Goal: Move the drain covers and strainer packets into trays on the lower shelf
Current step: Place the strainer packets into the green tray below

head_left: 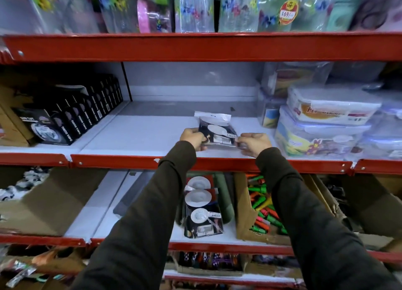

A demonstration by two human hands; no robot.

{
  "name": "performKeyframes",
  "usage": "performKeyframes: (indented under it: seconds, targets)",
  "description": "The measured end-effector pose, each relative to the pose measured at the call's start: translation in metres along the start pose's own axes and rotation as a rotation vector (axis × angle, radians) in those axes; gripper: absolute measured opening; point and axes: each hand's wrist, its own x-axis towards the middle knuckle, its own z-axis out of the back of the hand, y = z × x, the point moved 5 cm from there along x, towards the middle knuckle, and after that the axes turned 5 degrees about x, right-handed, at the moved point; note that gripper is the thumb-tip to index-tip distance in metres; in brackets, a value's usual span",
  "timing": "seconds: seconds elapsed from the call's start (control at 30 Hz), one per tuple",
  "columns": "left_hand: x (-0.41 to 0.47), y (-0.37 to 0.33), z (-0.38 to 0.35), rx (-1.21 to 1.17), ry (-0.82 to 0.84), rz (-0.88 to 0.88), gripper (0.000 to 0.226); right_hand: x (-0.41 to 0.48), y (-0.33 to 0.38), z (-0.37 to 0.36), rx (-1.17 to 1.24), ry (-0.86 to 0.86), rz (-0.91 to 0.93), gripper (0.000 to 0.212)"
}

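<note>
A dark strainer packet (218,130) with a white round drain cover and a white header lies on the white middle shelf (139,135). My left hand (193,138) grips its left edge and my right hand (253,143) grips its right edge. On the lower shelf, between my forearms, a stack of similar packets (201,207) with white round covers lies beside a dark green tray (224,194). Whether the stack sits in the tray I cannot tell.
Black boxes (71,118) line the middle shelf's left; stacked clear plastic containers (326,126) fill its right. A cardboard box of coloured pieces (264,209) stands right of the packets below, another cardboard box (43,202) at left. Red shelf rails (108,160) front each level.
</note>
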Motion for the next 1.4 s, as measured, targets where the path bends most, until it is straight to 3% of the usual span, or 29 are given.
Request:
performKeyframes:
  seconds: [0.1,0.17,0.23,0.37,0.5,0.63,0.7,0.77,0.83,0.9,1.03,1.07,1.2,1.3,1.4]
  targets:
    - [-0.021,-0.005,0.013,-0.18,0.075,0.036,0.025,-0.023,0.006,-0.002,0.427,0.146,-0.042,0.039]
    - [-0.047,0.002,0.026,-0.248,0.16,0.062,0.013,-0.046,0.006,0.001,0.477,0.237,-0.071,0.03]
    - [-0.075,0.017,0.039,-0.262,0.305,0.08,0.01,-0.074,-0.002,0.006,0.409,0.358,-0.124,0.023]
    - [-0.123,0.071,0.056,-0.133,0.609,0.124,0.033,-0.118,-0.041,0.014,0.273,0.713,-0.227,0.054]
    - [-0.154,0.137,0.057,-0.054,0.754,0.253,0.06,-0.138,-0.104,0.013,0.13,0.934,-0.297,0.078]
    - [-0.169,0.193,0.052,-0.046,0.779,0.4,0.05,-0.15,-0.166,0.014,0.01,1.007,-0.393,0.073]
    - [-0.172,0.215,0.049,-0.001,0.781,0.483,0.034,-0.153,-0.194,0.016,-0.101,1.011,-0.453,0.071]
    - [-0.169,0.232,0.047,0.027,0.752,0.546,0.035,-0.152,-0.21,0.018,-0.111,0.952,-0.53,0.07]
    - [-0.158,0.243,0.046,0.041,0.67,0.567,0.038,-0.142,-0.216,0.02,-0.097,0.781,-0.568,0.064]
    - [-0.139,0.249,0.046,-0.003,0.52,0.589,0.028,-0.129,-0.217,0.016,-0.097,0.59,-0.535,0.058]
    - [-0.097,0.251,0.043,-0.08,0.214,0.575,0.043,-0.092,-0.229,-0.001,-0.182,0.25,-0.395,0.066]
    - [-0.089,0.25,0.04,-0.038,0.15,0.545,0.043,-0.085,-0.234,-0.006,-0.212,0.208,-0.353,0.065]
    - [-0.069,0.245,0.033,0.188,-0.009,0.439,0.034,-0.062,-0.241,-0.026,-0.434,0.18,-0.201,0.027]
    - [-0.061,0.249,0.04,0.36,0.023,0.415,0.036,-0.068,-0.223,-0.031,-0.683,0.148,-0.18,0.04]
    - [-0.045,0.254,0.063,0.327,0.001,0.398,0.034,-0.074,-0.191,-0.041,-0.942,-0.003,-0.058,0.047]
